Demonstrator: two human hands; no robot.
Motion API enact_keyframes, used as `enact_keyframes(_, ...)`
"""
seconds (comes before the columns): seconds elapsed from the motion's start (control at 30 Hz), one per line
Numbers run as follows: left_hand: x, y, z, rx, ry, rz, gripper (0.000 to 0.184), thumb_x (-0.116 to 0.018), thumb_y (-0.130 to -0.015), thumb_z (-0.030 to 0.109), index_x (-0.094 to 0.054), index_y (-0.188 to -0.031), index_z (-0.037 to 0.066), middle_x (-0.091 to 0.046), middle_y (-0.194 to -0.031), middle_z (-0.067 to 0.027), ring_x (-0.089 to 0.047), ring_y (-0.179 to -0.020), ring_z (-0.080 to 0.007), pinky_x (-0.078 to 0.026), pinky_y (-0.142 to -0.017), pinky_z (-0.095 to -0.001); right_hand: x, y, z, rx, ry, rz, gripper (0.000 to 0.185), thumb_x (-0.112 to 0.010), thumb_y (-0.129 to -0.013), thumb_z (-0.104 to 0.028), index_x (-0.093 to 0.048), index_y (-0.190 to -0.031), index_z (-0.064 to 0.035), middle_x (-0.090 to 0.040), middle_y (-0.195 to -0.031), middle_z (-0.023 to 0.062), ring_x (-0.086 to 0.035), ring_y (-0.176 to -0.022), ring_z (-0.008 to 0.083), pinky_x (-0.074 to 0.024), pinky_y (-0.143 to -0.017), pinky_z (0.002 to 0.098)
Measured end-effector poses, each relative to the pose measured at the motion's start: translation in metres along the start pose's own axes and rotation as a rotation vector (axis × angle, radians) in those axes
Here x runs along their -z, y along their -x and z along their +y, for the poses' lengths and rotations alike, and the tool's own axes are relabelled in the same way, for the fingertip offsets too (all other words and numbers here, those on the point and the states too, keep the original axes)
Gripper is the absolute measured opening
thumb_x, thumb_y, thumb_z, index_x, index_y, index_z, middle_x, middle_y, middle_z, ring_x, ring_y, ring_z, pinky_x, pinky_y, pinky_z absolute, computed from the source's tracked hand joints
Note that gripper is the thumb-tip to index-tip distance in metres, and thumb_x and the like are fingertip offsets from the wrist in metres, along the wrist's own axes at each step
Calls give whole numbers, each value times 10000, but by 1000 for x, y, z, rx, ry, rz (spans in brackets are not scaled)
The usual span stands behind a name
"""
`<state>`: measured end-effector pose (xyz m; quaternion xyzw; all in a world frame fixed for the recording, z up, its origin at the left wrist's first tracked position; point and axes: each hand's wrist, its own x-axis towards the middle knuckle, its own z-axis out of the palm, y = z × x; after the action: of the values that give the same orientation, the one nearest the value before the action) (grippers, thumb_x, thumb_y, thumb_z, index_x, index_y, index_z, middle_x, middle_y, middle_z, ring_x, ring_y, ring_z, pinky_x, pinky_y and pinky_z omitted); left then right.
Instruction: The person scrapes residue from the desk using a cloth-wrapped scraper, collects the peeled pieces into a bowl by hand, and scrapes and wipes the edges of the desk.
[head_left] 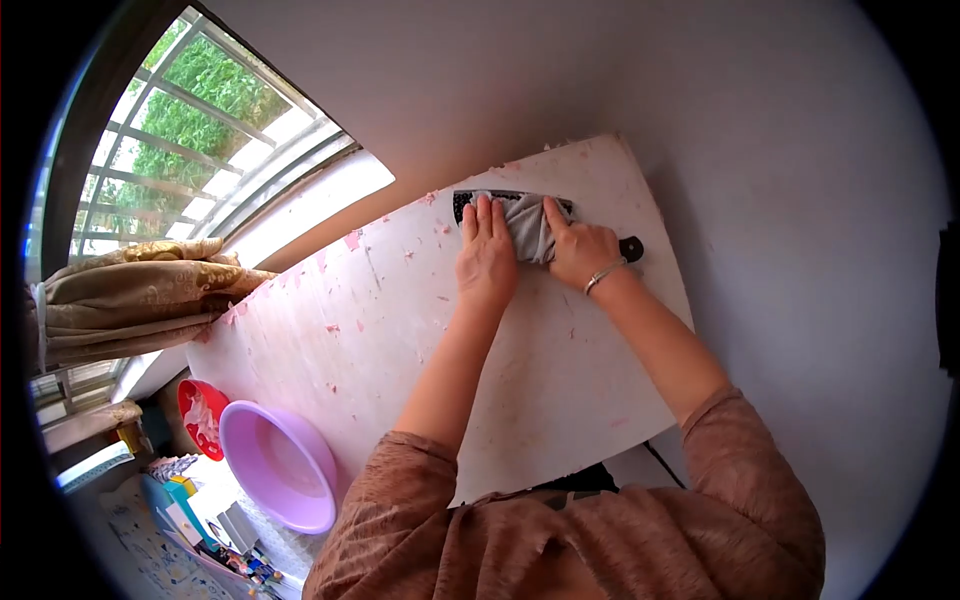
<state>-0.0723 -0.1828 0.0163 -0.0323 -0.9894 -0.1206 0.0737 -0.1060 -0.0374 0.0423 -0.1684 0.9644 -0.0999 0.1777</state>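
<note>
A knife with a wide, dark, textured blade point(464, 203) lies flat on the white table near its far edge, its black handle point(631, 249) pointing right. Across the blade is a crumpled grey cloth point(530, 228), which hides much of it. My left hand point(487, 262) lies with straight fingers over the blade and the cloth's left edge. On the cloth's right side, my right hand point(585, 252) has its index finger stretched along the fabric and the other fingers curled against it. The handle sticks out beyond my right wrist.
Pinkish scraps are scattered over the white table point(400, 340), mostly along its far left edge. At lower left stand a purple basin point(325, 470) and a red bowl point(186, 408) with pale pink pieces. Walls border the table behind and right; a curtain point(130, 300) hangs by the barred window.
</note>
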Motion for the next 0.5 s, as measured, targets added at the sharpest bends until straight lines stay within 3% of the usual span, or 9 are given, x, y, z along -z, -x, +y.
enact_keyframes(0.07, 1, 16, -3, 13, 42, -37, 480, -452, -757, 25, -386, -1228, -41, -383, -1294, -169, -361, -1194, -338, -375, -932, -307, -2, 16, -3, 6, 6, 25, 687, -574, -703, -251, -307, -1328, -149, -604, -859, 230, -592, -852, 296, -463, -739, 388)
enact_keyframes(0.2, 17, 39, -4, -2, 47, -71, 504, -460, -749, 24, -366, -1240, -40, -355, -1307, -175, -364, -1178, -357, -396, -911, -338, 31, 21, 7, 206, 68, -100, 614, -611, -699, -350, -426, -1264, -198, -597, -929, 220, -569, -921, 283, -446, -792, 348)
enact_keyframes(0.27, 25, 32, -9, -8, 88, -167, 563, -529, -723, 67, -365, -1258, 3, -341, -1316, -158, -349, -1187, -339, -412, -895, -342, 43, -18, 17, 106, -250, -285, 519, -635, -671, -423, -565, -1131, -193, -614, -933, 169, -579, -896, 278, -446, -795, 321)
enact_keyframes(0.3, 33, 27, -10, -4, 86, -161, 563, -529, -723, 67, -365, -1258, 3, -341, -1316, -158, -349, -1187, -339, -412, -895, -342, 54, -33, 12, -21, -140, -275, 467, -640, -666, -432, -605, -1054, -175, -618, -942, 142, -578, -897, 272, -446, -794, 321)
enact_keyframes(0.33, 45, 20, -12, -12, 135, -291, 592, -570, -711, 104, -368, -1263, 30, -332, -1323, -146, -340, -1194, -325, -415, -891, -350, 63, -46, 6, -149, -34, -264, 426, -645, -661, -442, -646, -978, -158, -622, -950, 114, -578, -898, 266, -446, -793, 321)
enact_keyframes(0.4, 54, 13, -20, -15, 183, -424, 622, -610, -700, 141, -372, -1269, 58, -323, -1330, -135, -331, -1200, -311, -419, -887, -358, 51, -80, 15, -215, 5, -22, 379, -654, -667, -431, -657, -921, -150, -636, -912, 85, -590, -863, 257, -456, -776, 333)
enact_keyframes(0.43, 55, 14, -25, -27, 224, -436, 637, -635, -693, 185, -378, -1265, 72, -311, -1340, -123, -325, -1205, -299, -413, -885, -374, 40, -93, 18, -214, 4, -30, 379, -654, -667, -431, -657, -921, -150, -636, -912, 85, -590, -863, 257, -456, -776, 333)
enact_keyframes(0.5, 55, 17, -27, -36, 266, -448, 653, -661, -686, 229, -385, -1261, 86, -298, -1349, -111, -318, -1210, -288, -408, -883, -390, 22, -115, 22, 321, -3, 529, 276, -640, -703, -365, -666, -863, -142, -648, -837, 59, -600, -793, 261, -469, -741, 354)
